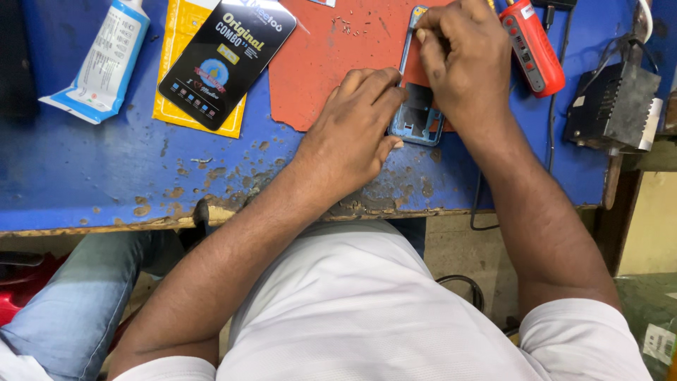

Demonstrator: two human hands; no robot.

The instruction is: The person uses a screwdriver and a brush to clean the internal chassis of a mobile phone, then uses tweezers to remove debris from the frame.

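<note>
Pressing down on the blue phone frame (416, 120), the left hand (352, 130) pins its lower end with flat fingers, grasping nothing. The right hand (462, 60) pinches the frame's upper edge. The frame lies on an orange mat (324, 63) on the blue counter (92, 169); a red tool (532, 46) sits right of the mat.

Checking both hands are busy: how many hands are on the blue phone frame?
2. The left hand presses the blue phone frame at its near end; the right hand works at its far top edge. No other hands show.
</note>
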